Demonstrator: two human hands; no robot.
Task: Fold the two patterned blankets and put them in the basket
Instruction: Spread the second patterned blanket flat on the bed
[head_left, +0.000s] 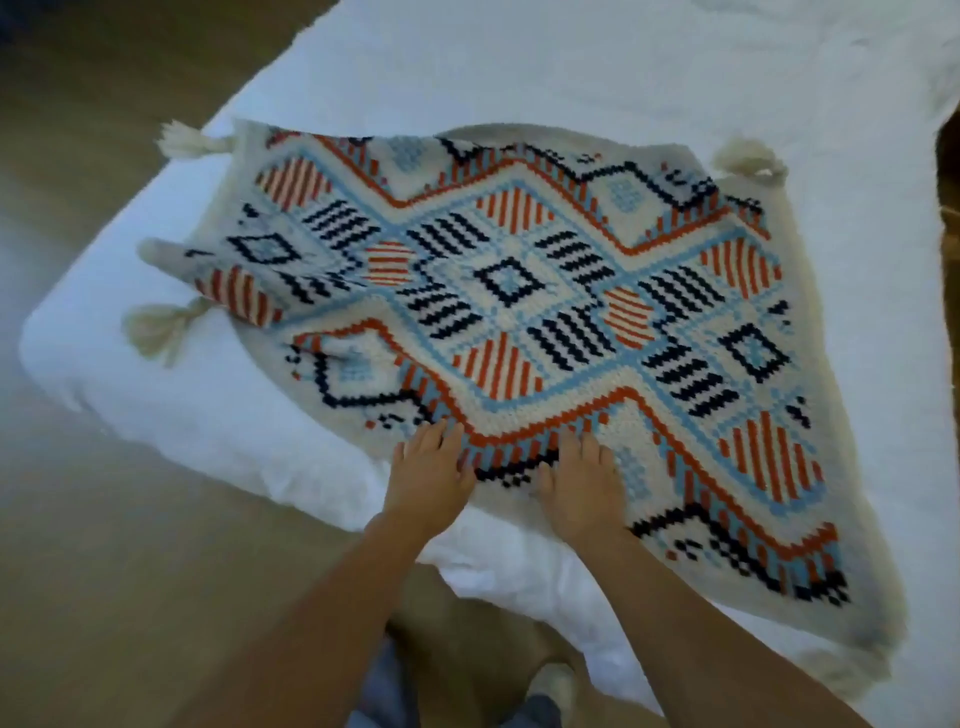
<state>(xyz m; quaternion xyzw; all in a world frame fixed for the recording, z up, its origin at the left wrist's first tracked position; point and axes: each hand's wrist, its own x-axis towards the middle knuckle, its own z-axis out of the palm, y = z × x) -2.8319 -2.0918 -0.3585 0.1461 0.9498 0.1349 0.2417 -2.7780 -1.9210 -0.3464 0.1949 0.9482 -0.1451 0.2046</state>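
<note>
One patterned blanket (519, 291), cream with orange, light blue and navy diamonds and stripes, lies spread on a white bed (156, 374). Cream tassels hang at its corners; the left corner is folded over on itself. My left hand (428, 480) lies flat, fingers straight, on the blanket's near edge. My right hand (584, 486) presses flat on the blanket just to the right of it. Neither hand grips the cloth. A second blanket and the basket are out of view.
The bed's corner points toward the lower left, with wooden floor (104, 571) around it. White bedding (623, 67) stretches away behind the blanket. My feet (553, 680) stand on the floor close to the bed's edge.
</note>
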